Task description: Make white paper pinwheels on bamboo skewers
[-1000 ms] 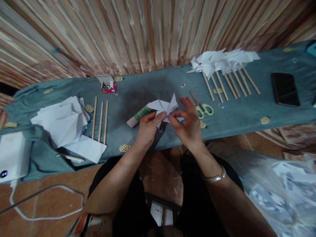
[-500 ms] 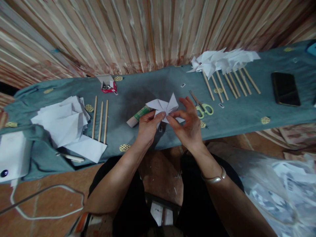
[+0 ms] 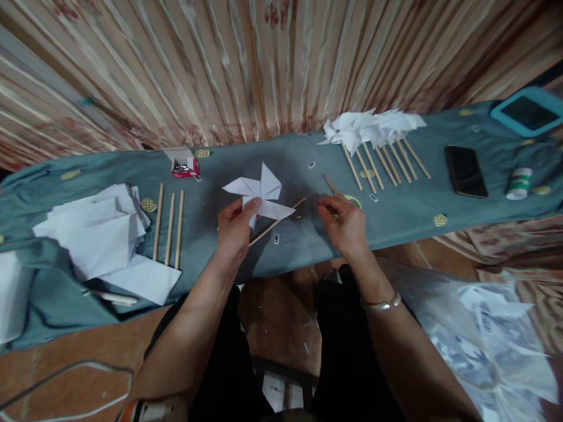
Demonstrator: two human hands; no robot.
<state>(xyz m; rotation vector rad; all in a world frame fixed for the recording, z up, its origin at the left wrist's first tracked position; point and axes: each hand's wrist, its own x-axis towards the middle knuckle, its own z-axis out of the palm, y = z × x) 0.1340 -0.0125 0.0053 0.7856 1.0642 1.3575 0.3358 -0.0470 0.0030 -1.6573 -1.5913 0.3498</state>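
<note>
A folded white paper pinwheel [image 3: 259, 193] is pinched at its lower middle between the thumb and fingers of my left hand [image 3: 235, 228]. Beneath its right side, a thin wooden stick [image 3: 281, 220] lies slantwise on the cloth. My right hand [image 3: 345, 225] is over the handles of the green-handled scissors [image 3: 353, 201], its fingers curled together; whether they grip anything is hidden. The scissor blades point away, beyond the fingers. A tiny gold-coloured piece [image 3: 298, 217] rests between the pinwheel and my right hand.
White paper sheets [image 3: 94, 228], several sticks [image 3: 170, 228] and a red box of small metal pieces [image 3: 185, 169] are left. Finished pinwheels [image 3: 373, 129] on sticks lie right of centre, then a phone [image 3: 466, 171], a glue stick [image 3: 519, 183] and a blue-framed tablet [image 3: 530, 112].
My hands have parted: the left moved left with the pinwheel, the right let go of it and closed over the scissors. The green-and-white tube beside my left hand no longer shows there; a stick does.
</note>
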